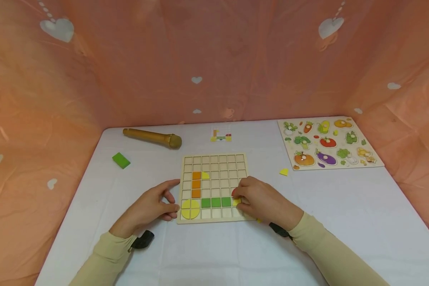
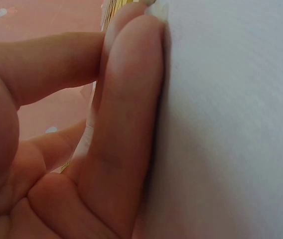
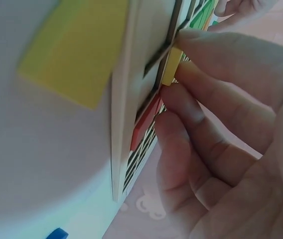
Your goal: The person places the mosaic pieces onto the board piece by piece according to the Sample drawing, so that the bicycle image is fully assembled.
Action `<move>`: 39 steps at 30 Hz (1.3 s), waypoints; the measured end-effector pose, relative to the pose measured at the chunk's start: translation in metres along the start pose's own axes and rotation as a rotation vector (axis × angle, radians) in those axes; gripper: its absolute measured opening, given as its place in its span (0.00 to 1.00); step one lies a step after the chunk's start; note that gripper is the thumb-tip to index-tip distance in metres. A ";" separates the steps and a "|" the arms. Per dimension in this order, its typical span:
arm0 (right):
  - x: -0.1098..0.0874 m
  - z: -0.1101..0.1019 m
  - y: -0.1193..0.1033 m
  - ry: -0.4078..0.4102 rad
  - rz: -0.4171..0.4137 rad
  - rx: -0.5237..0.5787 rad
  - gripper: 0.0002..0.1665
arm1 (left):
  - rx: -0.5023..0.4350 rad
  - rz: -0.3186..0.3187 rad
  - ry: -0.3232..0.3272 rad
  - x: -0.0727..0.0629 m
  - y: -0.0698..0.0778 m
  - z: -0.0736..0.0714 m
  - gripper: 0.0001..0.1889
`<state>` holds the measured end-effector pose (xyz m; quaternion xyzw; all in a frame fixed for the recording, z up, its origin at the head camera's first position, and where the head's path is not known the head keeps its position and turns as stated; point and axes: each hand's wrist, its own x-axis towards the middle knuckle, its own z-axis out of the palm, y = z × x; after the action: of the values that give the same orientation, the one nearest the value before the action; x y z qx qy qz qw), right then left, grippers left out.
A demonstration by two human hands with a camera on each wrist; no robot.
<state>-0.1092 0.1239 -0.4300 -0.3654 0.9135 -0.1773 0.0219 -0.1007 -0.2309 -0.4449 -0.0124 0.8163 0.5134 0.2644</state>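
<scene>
My right hand (image 1: pixel 264 198) reaches over the right side of a wooden grid board (image 1: pixel 216 155) and pinches a yellow puzzle piece (image 3: pixel 171 67) at a cell. A red piece (image 3: pixel 145 119) lies in the grid beside it, partly covered by my fingers in the head view. Along the board's left edge rests my left hand (image 1: pixel 151 206), index finger extended and thumb at the frame. Four-part yellow circle (image 1: pixel 190 209) fills the lower-left corner. Green squares (image 1: pixel 216 202) form a row, orange squares (image 1: pixel 196 184) a column, with a yellow quarter-circle (image 1: pixel 205 175) near its top.
Behind the board lies a pattern card (image 1: pixel 221 133). A gold microphone (image 1: pixel 151 137) and a green block (image 1: pixel 121 160) are at left. At right are a yellow piece (image 1: pixel 284 172) and a vegetable puzzle (image 1: pixel 329 143). Another yellow piece (image 3: pixel 76 55) sits by the board's near edge.
</scene>
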 end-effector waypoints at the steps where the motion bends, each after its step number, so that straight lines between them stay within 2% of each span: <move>1: 0.000 0.000 0.000 0.003 -0.003 -0.001 0.10 | -0.002 0.000 0.000 0.000 0.000 0.000 0.44; 9: 0.001 0.000 0.000 0.004 -0.004 0.007 0.10 | -0.011 -0.006 0.002 0.000 0.002 0.000 0.44; 20: -0.002 -0.006 0.000 -0.015 0.047 0.047 0.09 | -0.022 -0.015 -0.003 0.001 0.004 0.001 0.44; 26: -0.003 -0.017 0.002 -0.052 0.124 0.048 0.08 | -0.014 -0.018 0.000 0.000 0.003 0.000 0.44; 29: -0.010 -0.023 0.010 -0.063 0.176 0.032 0.10 | -0.013 -0.010 -0.005 -0.001 0.002 0.000 0.44; 36: -0.041 -0.036 0.037 -0.063 0.312 0.010 0.12 | -0.016 -0.007 -0.008 0.000 0.002 0.000 0.44; 39: -0.052 -0.042 0.045 -0.064 0.339 -0.007 0.12 | -0.019 -0.011 -0.007 -0.001 0.003 0.000 0.44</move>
<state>-0.1078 0.2025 -0.4110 -0.2115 0.9615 -0.1561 0.0795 -0.1012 -0.2302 -0.4422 -0.0175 0.8105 0.5195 0.2699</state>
